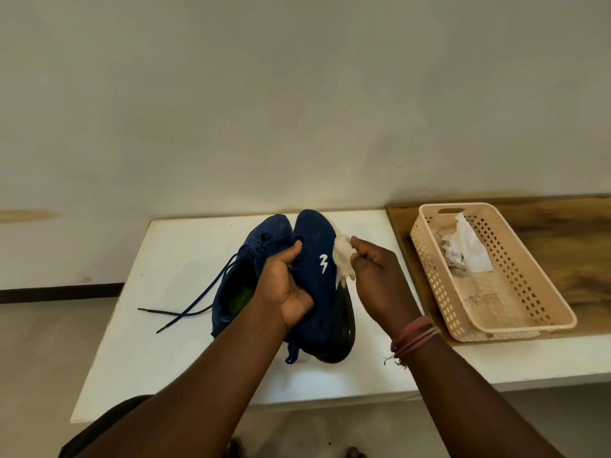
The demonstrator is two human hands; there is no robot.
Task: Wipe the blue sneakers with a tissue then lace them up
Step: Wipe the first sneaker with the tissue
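A white table (172,325) is standing against a pale wall, and every position below is being given relative to the held shoe (314,276).

Nearest the viewer, the left hand (284,285) is gripping this blue sneaker, fingers curled tightly round its upper and thumb pressing near the eyelets; the shoe is being held tipped onto its side, its dark sole (344,322) facing right. Just right of it, the right hand (370,276) is pinching a crumpled tissue (344,259) between thumb and curled fingers, the wad touching the shoe's side near the sole edge.

Immediately left of the held shoe, and touching it, the second shoe (244,276) is lying on the table, its loose laces (191,299) trailing further left. Farther right, well apart, a beige basket (529,276) is holding used tissues (463,249) on a wooden top (578,259).

Likely risks: the thin tissue may be tearing or shedding fibres on the knitted fabric if rubbed hard; the held shoe may be twisting in the one-handed grip under wiping pressure; the trailing laces may be catching a moving forearm and dragging the second shoe.
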